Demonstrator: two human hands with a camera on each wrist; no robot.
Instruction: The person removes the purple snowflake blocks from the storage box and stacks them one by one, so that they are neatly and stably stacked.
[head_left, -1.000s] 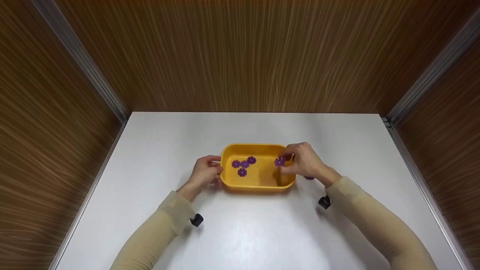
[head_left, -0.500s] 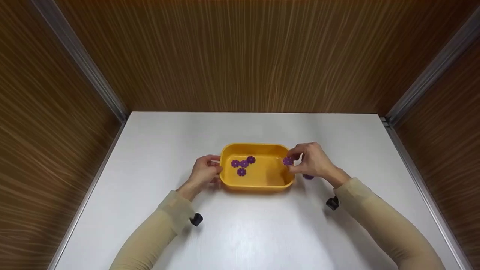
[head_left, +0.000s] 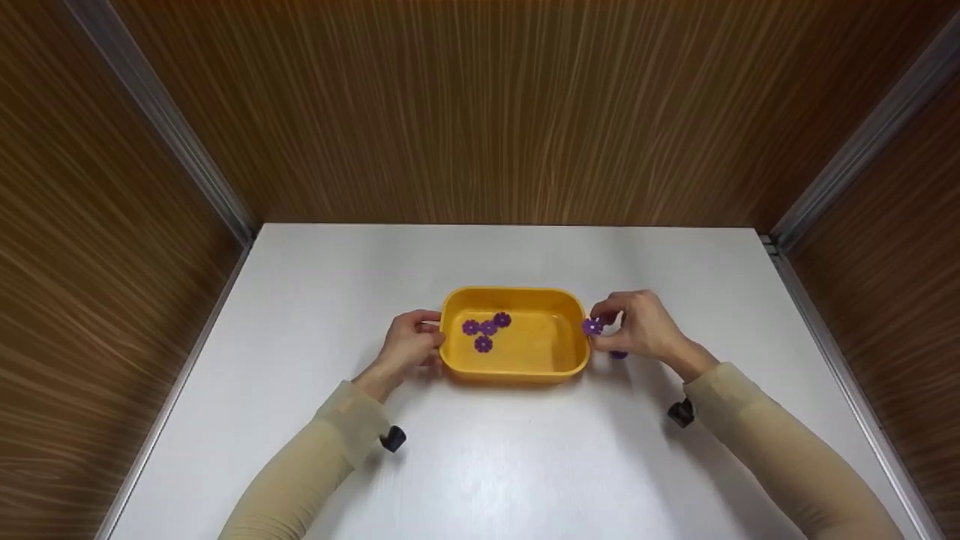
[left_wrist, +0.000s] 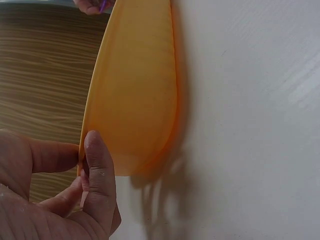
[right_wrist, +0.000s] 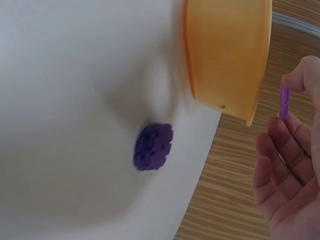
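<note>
A yellow rectangular tub (head_left: pixel 517 375) with rounded corners stands on the white table. My left hand (head_left: pixel 409 346) grips its left rim; in the left wrist view the thumb and fingers (left_wrist: pixel 100 175) pinch the wall. Between thumb and fingertips, my right hand (head_left: pixel 637 326) pinches a purple flower-shaped disc (head_left: pixel 592 326) at the tub's right rim. The right wrist view shows that disc (right_wrist: pixel 284 102) edge-on. Several similar flower discs (head_left: pixel 484 344) lie inside the tub at its left. Below the right hand, a small purple stack of discs (right_wrist: pixel 153 147) rests on the table, mostly covered in the head view.
The white tabletop (head_left: pixel 480 450) runs around the tub. Brown wood-grain panels (head_left: pixel 480 112) enclose it at the back and both sides, with metal strips in the corners. A black wrist camera (head_left: pixel 681 412) sits under each cuff.
My right hand has moved right, carrying the pinched flower disc from over the tub's inside to its right rim. The left hand and the tub have hardly moved.
</note>
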